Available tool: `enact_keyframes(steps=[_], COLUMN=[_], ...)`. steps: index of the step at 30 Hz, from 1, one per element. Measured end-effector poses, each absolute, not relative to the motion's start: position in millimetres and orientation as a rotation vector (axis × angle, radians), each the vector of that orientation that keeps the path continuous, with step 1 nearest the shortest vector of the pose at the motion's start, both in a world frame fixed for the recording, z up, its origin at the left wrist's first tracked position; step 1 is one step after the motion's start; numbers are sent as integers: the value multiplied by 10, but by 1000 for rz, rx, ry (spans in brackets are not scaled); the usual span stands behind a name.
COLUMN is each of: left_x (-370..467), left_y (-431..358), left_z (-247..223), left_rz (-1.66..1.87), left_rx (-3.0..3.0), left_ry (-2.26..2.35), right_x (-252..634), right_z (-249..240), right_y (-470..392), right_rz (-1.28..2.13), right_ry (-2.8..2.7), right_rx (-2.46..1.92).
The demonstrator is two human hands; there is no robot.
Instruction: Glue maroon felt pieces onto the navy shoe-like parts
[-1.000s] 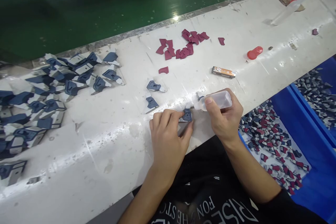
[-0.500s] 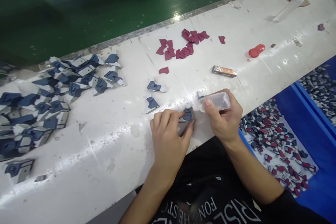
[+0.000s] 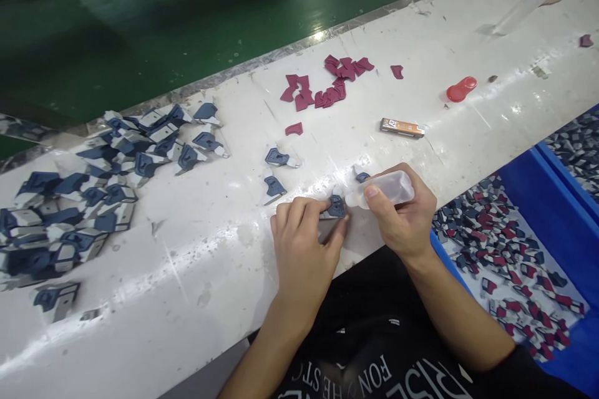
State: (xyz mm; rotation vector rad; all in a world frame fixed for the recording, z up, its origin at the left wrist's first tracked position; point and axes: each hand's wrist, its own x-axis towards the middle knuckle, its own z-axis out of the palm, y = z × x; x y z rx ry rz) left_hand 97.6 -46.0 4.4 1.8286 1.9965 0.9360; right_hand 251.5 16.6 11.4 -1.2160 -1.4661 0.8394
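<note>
My left hand (image 3: 306,240) pinches a small blue-and-white plastic part (image 3: 336,206) against the white table, thumb on its near side and fingers on its far side. In my right hand (image 3: 405,215) is a clear squeeze bottle (image 3: 390,189), tilted so its nozzle points left at the held part. Whether the tip touches the part I cannot tell. Just beyond the bottle lies another blue-and-white part (image 3: 361,174), and two more such parts (image 3: 277,157) rest past my left fingers. Farther back, thin maroon pieces (image 3: 330,96) lie in loose clusters.
A heap of blue-and-white parts (image 3: 105,190) covers the table's left side. An orange-labelled lighter-sized box (image 3: 401,128), a red cap (image 3: 461,89) and a clear red-ended tube (image 3: 528,6) lie to the right. Blue bins (image 3: 550,199) of parts stand below the table's near edge.
The view has shifted slightly, so the table's contents appear a little displaced. Both hands keep their holds, and the bottle's nozzle stays beside the plastic part.
</note>
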Motion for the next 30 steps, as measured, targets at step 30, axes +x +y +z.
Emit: enact_keyframes(steps=[30], left_x=[996], left_y=[-415], left_z=[157], left_rz=[920], left_rx=[1815], left_ry=[2155], right_x=[2548], right_z=[-59], right_y=[229], right_rz=[936], right_ry=[-1068], right_rx=[-1181])
